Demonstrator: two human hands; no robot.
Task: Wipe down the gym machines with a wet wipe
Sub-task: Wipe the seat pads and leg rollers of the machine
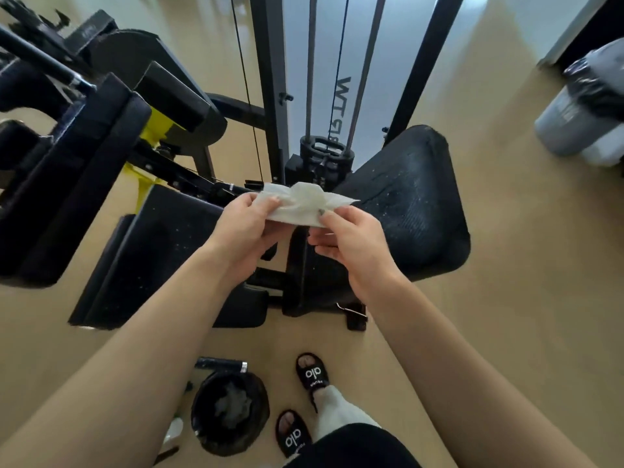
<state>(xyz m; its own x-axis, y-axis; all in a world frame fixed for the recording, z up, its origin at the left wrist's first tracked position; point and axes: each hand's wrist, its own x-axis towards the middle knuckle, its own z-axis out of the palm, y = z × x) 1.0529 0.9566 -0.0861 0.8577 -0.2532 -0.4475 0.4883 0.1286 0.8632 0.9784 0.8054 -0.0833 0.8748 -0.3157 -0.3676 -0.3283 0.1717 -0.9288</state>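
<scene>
Head view: left hand (244, 221) and right hand (347, 238) each pinch an end of a limp, damp wet wipe (304, 206), held above the machine's black pads (405, 197); light, floppy, best bunched in the palm.

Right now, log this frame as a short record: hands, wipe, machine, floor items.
left hand: pinches the wipe's left end
right hand: pinches the wipe's right end
wet wipe: white, crumpled, held in the air above the machine, touching no pad
machine pads: black seat pad at left, black pad at right
floor: black-lined bin holding crumpled wipes, beside black slides
</scene>
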